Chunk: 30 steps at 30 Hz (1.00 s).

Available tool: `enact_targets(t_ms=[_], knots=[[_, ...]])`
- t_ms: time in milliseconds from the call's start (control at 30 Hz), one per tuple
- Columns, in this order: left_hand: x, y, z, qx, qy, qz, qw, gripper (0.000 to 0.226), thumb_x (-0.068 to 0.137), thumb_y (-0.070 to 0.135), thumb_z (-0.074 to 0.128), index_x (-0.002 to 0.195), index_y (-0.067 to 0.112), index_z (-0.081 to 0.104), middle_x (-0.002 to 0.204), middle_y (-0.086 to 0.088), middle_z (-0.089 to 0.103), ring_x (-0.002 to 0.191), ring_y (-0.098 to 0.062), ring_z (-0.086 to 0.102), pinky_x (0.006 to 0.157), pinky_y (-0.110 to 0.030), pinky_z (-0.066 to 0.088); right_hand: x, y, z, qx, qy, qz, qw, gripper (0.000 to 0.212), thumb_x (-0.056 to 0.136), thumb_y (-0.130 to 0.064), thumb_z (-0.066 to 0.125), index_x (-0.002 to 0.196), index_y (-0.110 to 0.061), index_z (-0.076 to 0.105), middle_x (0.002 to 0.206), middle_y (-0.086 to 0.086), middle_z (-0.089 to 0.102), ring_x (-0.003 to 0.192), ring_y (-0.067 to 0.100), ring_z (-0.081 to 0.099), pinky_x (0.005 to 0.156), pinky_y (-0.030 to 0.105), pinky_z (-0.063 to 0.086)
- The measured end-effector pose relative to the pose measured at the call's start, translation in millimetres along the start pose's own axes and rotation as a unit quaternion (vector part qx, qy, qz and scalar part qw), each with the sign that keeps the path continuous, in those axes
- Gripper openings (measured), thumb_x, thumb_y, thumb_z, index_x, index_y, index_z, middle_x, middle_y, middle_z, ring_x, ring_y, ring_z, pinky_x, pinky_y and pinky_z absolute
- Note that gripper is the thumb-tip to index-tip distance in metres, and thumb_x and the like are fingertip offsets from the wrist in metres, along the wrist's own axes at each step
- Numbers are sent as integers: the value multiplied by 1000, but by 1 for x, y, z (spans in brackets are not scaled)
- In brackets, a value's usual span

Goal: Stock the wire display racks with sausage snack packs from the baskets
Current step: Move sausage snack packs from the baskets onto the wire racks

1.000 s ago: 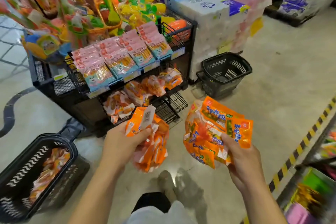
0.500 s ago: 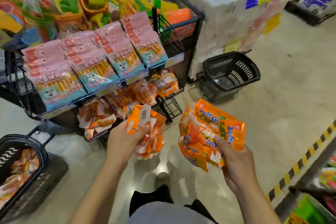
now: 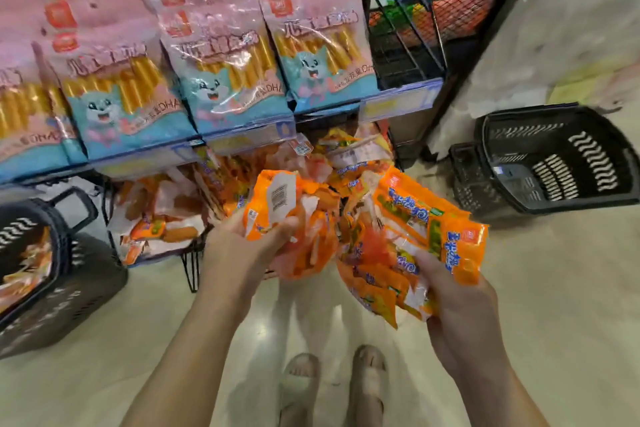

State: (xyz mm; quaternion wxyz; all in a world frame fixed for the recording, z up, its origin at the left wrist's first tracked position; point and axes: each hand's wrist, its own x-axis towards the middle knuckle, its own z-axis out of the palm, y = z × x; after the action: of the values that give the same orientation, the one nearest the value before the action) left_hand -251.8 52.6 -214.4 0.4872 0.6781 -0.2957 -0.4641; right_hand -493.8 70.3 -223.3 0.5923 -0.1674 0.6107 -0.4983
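Note:
My left hand (image 3: pixel 242 246) grips an orange sausage snack pack (image 3: pixel 277 204) with a white barcode label, just in front of the lower shelf of the black wire rack (image 3: pixel 429 55). Beside it my right hand (image 3: pixel 450 288) grips a bundle of orange sausage packs (image 3: pixel 408 236) with blue lettering. The lower shelf holds a heap of similar orange packs (image 3: pixel 162 218). At the left edge stands a black basket (image 3: pixel 69 274) with more orange packs (image 3: pixel 20 270) inside.
Pink and blue sausage stick packs (image 3: pixel 225 80) fill the upper shelf. An empty-looking black basket (image 3: pixel 554 163) sits on the floor at the right. My sandalled feet (image 3: pixel 332 385) stand on the pale floor below my hands.
The view has closed in on the rack. Both hands have moved forward with their packs, up to the lower shelf.

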Motion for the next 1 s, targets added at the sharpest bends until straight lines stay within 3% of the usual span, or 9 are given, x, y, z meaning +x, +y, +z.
enact_targets(t_ms=[167,300,433,567,667,733,833,900,1000], knots=[[46,-20,21,-12,34,71,997,19,86,16,81,98,30,79,92,1,80,80,-17,74,75,-37,61,71,4,19,6,-38,-21,999,23,92,-7,71,115,-9,73,109,13,78,99,36,76,94,62,56],[77,-25,32,-37,74,95,992,17,86,12,80,97,25,77,93,2,80,80,-15,73,74,-34,62,111,5,36,36,-79,-35,996,25,94,-4,66,119,-6,70,113,14,77,103,36,75,89,55,61],[106,-32,40,-33,103,79,991,15,75,25,88,88,22,80,90,-3,80,85,-24,77,83,-49,63,143,12,55,48,-97,-60,992,20,96,-1,65,114,-8,69,109,15,78,91,28,77,79,46,64],[130,-44,51,-54,124,78,988,14,78,12,87,88,15,79,87,2,80,82,-14,77,71,-31,61,169,22,72,30,-121,-88,988,13,96,-4,68,105,-13,71,102,9,79,92,28,77,82,48,63],[145,-58,57,-46,120,77,989,24,77,7,87,97,16,78,85,9,79,82,-9,76,69,-25,59,188,27,83,10,-107,-112,988,11,92,-5,75,97,-14,73,95,5,80,87,25,77,81,48,64],[150,-64,59,-14,116,83,990,27,79,6,87,100,19,75,81,16,78,75,-1,74,64,-18,56,199,29,90,-24,-86,-139,986,9,89,-9,78,92,-16,74,88,-1,79,84,20,76,83,47,64],[162,-63,60,87,106,114,984,32,83,18,85,109,28,68,96,10,77,87,-9,73,74,-26,58,215,27,94,-138,-66,-197,968,13,86,-26,84,86,-25,71,76,-17,76,72,2,72,72,31,60],[167,-58,62,188,105,124,969,46,83,29,83,124,25,61,111,8,70,101,-16,69,87,-32,57,223,25,98,-217,-58,-222,949,24,83,-40,86,97,-28,72,84,-16,77,79,1,73,77,31,60],[174,-56,68,302,146,134,932,75,78,41,86,139,20,47,132,-3,52,123,-25,54,104,-42,49,230,25,99,-313,-38,-247,916,56,85,-50,81,129,-25,57,99,-15,69,87,-5,65,76,12,48]])
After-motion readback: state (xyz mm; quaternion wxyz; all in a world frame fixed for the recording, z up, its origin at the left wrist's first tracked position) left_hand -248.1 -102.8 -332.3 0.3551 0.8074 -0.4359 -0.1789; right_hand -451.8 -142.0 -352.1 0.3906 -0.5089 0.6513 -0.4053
